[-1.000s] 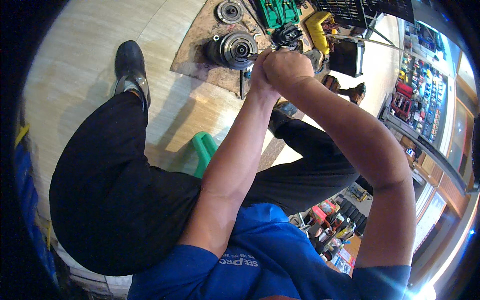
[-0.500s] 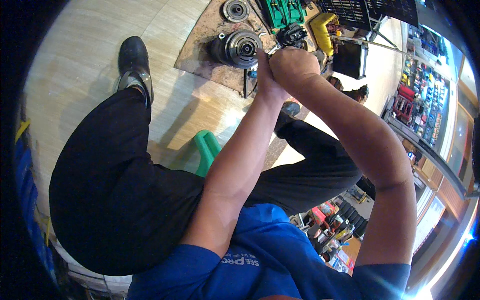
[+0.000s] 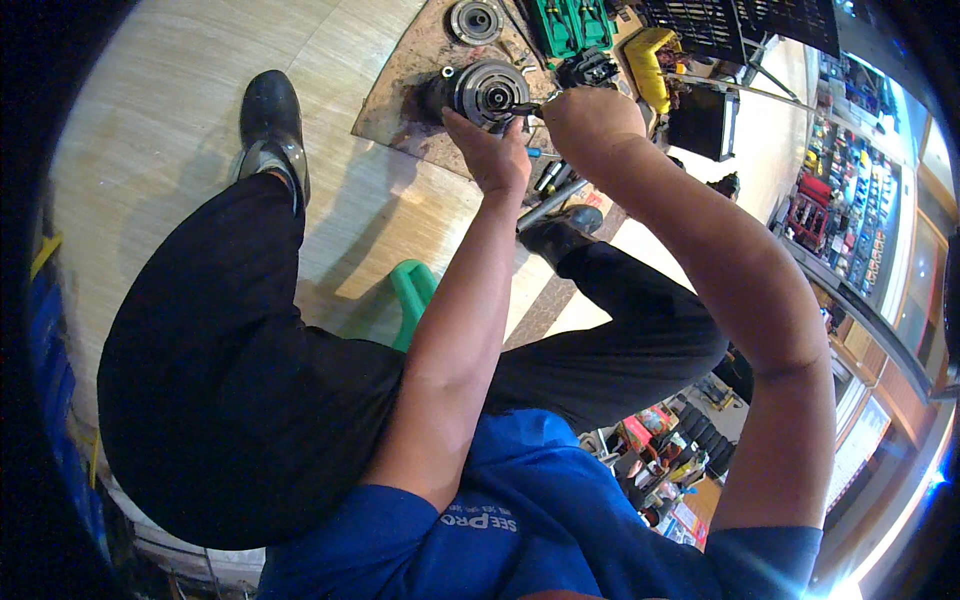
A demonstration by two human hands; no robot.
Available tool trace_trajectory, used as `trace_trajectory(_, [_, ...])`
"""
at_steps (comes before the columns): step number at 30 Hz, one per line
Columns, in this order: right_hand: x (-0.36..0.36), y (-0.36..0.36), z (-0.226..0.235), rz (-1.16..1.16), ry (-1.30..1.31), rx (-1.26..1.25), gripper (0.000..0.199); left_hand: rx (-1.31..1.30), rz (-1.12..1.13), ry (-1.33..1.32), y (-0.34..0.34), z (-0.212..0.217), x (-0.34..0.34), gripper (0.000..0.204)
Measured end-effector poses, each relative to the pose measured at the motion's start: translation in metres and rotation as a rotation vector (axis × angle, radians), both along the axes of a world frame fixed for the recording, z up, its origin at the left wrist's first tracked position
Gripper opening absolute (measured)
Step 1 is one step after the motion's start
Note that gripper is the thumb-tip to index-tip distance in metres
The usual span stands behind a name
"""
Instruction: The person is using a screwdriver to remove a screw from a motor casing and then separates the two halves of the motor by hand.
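A round metal pulley (image 3: 487, 86) with concentric rings sits on a dark compressor-like body, lying on a stained brown board. My left hand (image 3: 490, 152) grips its near side, thumb and finger spread around the edge. My right hand (image 3: 592, 118) is closed around a slim dark hand tool (image 3: 524, 109), whose tip reaches the middle of the pulley. Most of the tool is hidden in my fist, so its exact kind does not show. Close below the hands lies a blue-handled tool (image 3: 540, 153).
Another round metal part (image 3: 476, 20) lies farther back on the board (image 3: 395, 95). Behind stand an open green tool case (image 3: 566, 25), a dark part (image 3: 588, 68) and a yellow object (image 3: 648, 70). A metal bar (image 3: 550, 205) is near my shoe (image 3: 570, 225). A green stool (image 3: 412, 295) shows below me.
My left hand has moved left, away from my right hand, onto the pulley. The dark tool now shows reaching from my right fist to the pulley's middle.
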State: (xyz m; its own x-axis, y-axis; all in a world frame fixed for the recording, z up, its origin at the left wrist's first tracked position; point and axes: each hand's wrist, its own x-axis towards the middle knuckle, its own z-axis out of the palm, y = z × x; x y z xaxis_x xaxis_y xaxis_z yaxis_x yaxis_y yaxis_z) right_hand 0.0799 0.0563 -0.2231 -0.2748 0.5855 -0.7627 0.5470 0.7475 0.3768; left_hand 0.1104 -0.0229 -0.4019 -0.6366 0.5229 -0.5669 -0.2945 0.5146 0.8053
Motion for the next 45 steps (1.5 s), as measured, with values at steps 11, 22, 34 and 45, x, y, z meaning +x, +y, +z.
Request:
trace_trajectory(11, [0.009,-0.004,-0.006,0.006,-0.019,0.018,0.018,-0.095,-0.092,0.002,-0.002,-0.002,-0.006,0.105])
trace_trajectory(22, [-0.007,0.007,0.011,0.030,-0.101,0.014,0.020,-0.061,-0.078,0.084,-0.008,-0.007,-0.007,0.104])
trace_trajectory(34, [-0.008,-0.001,0.004,-0.050,-0.014,-0.009,0.018,-0.059,-0.081,0.122,-0.006,-0.010,-0.008,0.104])
trace_trajectory(45, [0.015,-0.013,0.006,0.035,0.023,0.079,0.018,-0.075,-0.086,-0.004,-0.005,0.002,-0.014,0.102])
